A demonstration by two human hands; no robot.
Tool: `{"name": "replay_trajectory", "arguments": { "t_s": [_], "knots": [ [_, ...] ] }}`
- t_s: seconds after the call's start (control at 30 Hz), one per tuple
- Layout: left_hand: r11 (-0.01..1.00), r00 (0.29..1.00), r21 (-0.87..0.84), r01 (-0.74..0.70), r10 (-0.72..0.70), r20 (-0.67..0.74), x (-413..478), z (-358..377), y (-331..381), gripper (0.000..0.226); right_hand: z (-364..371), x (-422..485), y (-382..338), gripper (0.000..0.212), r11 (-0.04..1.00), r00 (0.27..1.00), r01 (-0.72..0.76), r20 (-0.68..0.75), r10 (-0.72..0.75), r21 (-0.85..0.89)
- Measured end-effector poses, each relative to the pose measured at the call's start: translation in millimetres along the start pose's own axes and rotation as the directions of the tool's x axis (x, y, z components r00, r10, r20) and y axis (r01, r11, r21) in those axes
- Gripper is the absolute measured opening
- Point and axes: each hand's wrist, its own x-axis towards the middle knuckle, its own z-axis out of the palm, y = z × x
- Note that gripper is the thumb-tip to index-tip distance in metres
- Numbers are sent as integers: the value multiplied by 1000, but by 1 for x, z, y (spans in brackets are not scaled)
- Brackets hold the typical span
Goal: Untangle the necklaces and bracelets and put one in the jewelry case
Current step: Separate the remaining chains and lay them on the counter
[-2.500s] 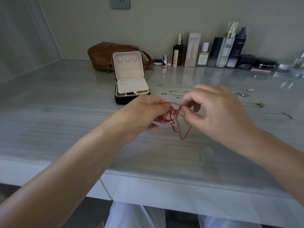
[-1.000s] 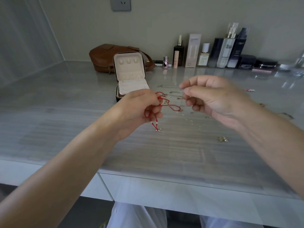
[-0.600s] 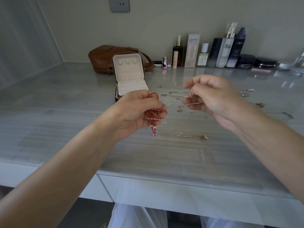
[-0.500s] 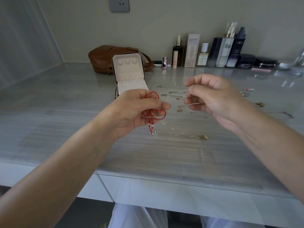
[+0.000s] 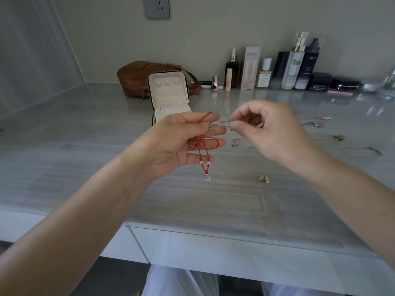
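Bench (image 5: 85, 167) of grey stone fills the view. At its back lies a brown bag (image 5: 136, 77), with a row of bottles (image 5: 288, 67) along the wall to the right. The jewelry case (image 5: 168, 92) stands open just in front of the bag, its lid upright and its base partly hidden behind the left hand (image 5: 181, 142). That hand is raised above the bench, thumb and curled fingers holding a looped red cord (image 5: 205, 144) that dangles to a clear bead (image 5: 207, 177). The right hand (image 5: 269, 129), close beside it, pinches a thin chain (image 5: 224, 121) between thumb and forefinger. More chains (image 5: 316, 123) lie on the bench behind the right hand, and a small gold charm (image 5: 264, 179) in front of it.
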Motion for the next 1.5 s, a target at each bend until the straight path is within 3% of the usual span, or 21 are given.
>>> {"name": "replay_trajectory", "arguments": {
  "t_s": [0.13,0.43,0.5,0.67,0.83,1.13,1.5],
  "knots": [
    [1000,997,-2,-13,13,72,-2,1,-1,26,5,-1,-8,13,983,983,181,-12,-182,-43],
    [995,991,91,-48,37,127,-6,5,0,33,13,-5,-11,10,877,920,385,40,-391,-289],
    [993,995,101,-60,52,82,-7,5,0,33,11,-6,-9,1,893,931,359,35,-363,-270],
    [990,997,124,-64,59,49,-11,6,2,39,9,-6,-6,8,987,990,138,23,-137,-79],
    [973,995,216,-76,60,78,-13,8,2,42,8,2,-8,13,998,994,-17,110,11,60],
    [970,993,228,-83,101,-65,-13,5,3,36,1,-3,-6,19,997,985,-63,166,55,43],
    [961,937,152,-231,261,-231,-7,12,2,38,-4,-10,-6,18,988,986,-53,163,30,142]
  ]
}}
